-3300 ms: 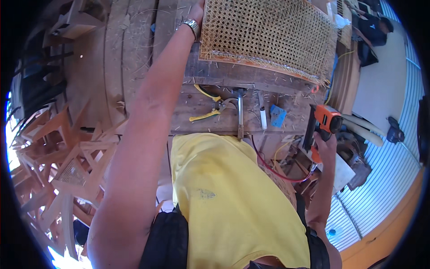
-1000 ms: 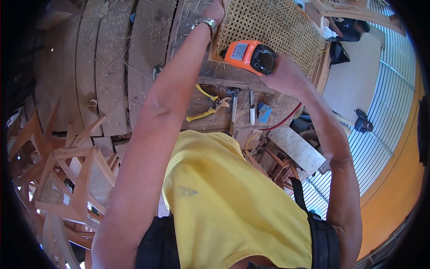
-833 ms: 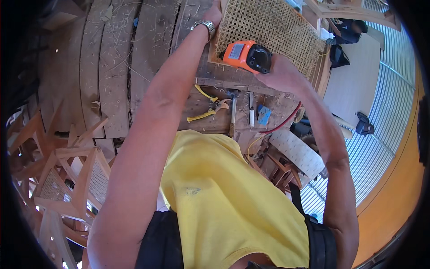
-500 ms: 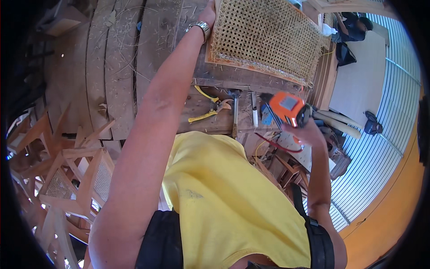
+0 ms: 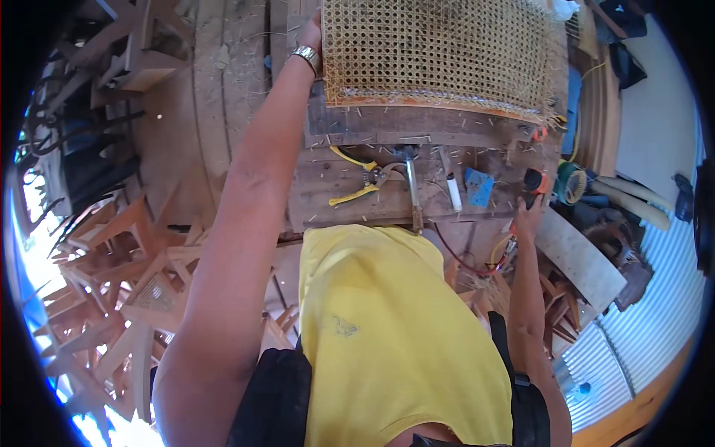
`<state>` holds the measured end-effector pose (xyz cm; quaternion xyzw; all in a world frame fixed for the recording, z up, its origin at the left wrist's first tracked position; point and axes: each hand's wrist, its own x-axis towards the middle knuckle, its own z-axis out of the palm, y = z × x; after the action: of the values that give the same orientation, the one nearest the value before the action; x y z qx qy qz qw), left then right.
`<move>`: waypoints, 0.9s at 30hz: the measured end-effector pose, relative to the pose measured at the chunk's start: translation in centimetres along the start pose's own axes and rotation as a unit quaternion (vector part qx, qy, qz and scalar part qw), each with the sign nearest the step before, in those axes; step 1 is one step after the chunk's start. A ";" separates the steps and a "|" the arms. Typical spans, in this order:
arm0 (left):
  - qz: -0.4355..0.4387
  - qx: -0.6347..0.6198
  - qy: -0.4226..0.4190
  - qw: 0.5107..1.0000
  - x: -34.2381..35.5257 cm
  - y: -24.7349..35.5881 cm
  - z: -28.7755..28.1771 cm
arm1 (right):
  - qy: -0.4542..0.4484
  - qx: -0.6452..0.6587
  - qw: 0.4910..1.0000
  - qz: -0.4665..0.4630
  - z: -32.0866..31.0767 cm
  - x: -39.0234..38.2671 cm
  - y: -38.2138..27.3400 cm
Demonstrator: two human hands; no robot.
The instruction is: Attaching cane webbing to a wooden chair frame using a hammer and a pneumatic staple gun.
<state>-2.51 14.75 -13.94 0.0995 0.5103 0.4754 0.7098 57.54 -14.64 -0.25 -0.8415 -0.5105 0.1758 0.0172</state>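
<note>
My left hand (image 5: 311, 36) is closed on the left edge of a wooden panel with woven cane webbing (image 5: 439, 56), at the top of the view. Cut cane ends fray along its near and right edges. At the bench's right side, my right hand (image 5: 529, 217) grips an orange and black air stapler (image 5: 535, 181). A red hose (image 5: 465, 264) runs by it. Left of the stapler lie a blue abrasive-looking pad (image 5: 479, 187), a white-handled tool (image 5: 453, 192), a hammer (image 5: 414, 190) and yellow-handled pruning shears (image 5: 365, 176).
Cane scraps litter the plank bench (image 5: 439, 125). Wooden chair frames (image 5: 160, 290) crowd the lower left. Right of the bench are a roll of green tape (image 5: 571, 182), pale poles (image 5: 633, 200) and a light board (image 5: 581, 257). Corrugated metal sheeting (image 5: 655, 283) borders the far right.
My right hand has moved the stapler rightward to the bench's right side. My left hand stays at the panel's left edge. The whole view has shifted.
</note>
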 end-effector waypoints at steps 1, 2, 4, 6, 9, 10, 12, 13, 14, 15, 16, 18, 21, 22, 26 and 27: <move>-0.016 -0.010 0.000 1.000 -0.5 0.3 0.4 | 0.000 0.013 0.999 0.035 0.8 0.1 -0.9; -0.031 0.014 0.017 0.999 -1.7 0.4 0.9 | 0.026 0.034 0.998 0.043 1.3 0.1 -1.6; -0.019 0.034 0.047 0.998 -3.9 0.7 3.1 | 0.045 0.020 0.998 0.030 3.0 0.1 -3.5; -0.008 0.052 0.074 0.996 -6.0 1.4 5.1 | 0.104 0.023 0.994 -0.006 3.4 -0.1 -4.7; 0.002 0.058 0.093 0.994 -7.2 1.9 6.3 | 0.123 0.044 0.991 -0.039 2.2 -1.2 -6.4; 0.007 0.061 0.092 0.994 -6.9 1.8 6.1 | 0.115 0.031 0.992 -0.051 1.5 -1.9 -7.1; 0.013 0.060 0.092 0.994 -5.6 1.4 4.7 | 0.221 -0.042 0.954 -0.196 0.7 -4.4 -9.5; 0.015 0.062 0.088 0.994 -4.7 1.1 3.8 | 0.139 0.033 0.964 -0.224 0.8 -6.3 -11.0; 0.017 0.048 0.044 0.998 -3.7 0.7 2.9 | 0.057 0.098 0.966 -0.233 1.2 -8.3 -12.6; 0.015 0.062 0.078 0.995 -2.6 0.5 1.9 | -0.004 0.123 0.958 -0.258 2.0 -10.0 -14.3; 0.029 0.064 0.049 0.996 -1.6 0.5 1.1 | -0.060 0.142 0.947 -0.281 3.1 -11.4 -15.9; 0.028 0.050 0.062 0.996 -0.4 0.0 0.0 | -0.099 0.117 0.949 -0.277 6.1 -13.1 -18.7; 0.015 0.035 0.057 0.998 -0.2 -0.6 0.0 | -0.070 0.076 0.966 -0.236 9.7 -13.9 -20.0; 0.014 0.032 0.053 0.998 -0.5 -0.7 0.3 | -0.073 0.072 0.966 -0.239 10.5 -13.9 -19.8; 0.010 0.014 0.036 0.999 -2.3 -0.4 1.9 | -0.088 0.043 0.979 -0.180 10.8 -14.0 -18.7; 0.008 0.009 0.033 0.999 -2.7 -0.3 2.3 | -0.061 0.048 0.982 -0.175 10.2 -14.2 -18.8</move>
<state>-0.52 13.30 -11.31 0.0944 0.5365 0.4795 0.6880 32.35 -19.44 -1.96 -0.7255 -0.6407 0.2450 0.0567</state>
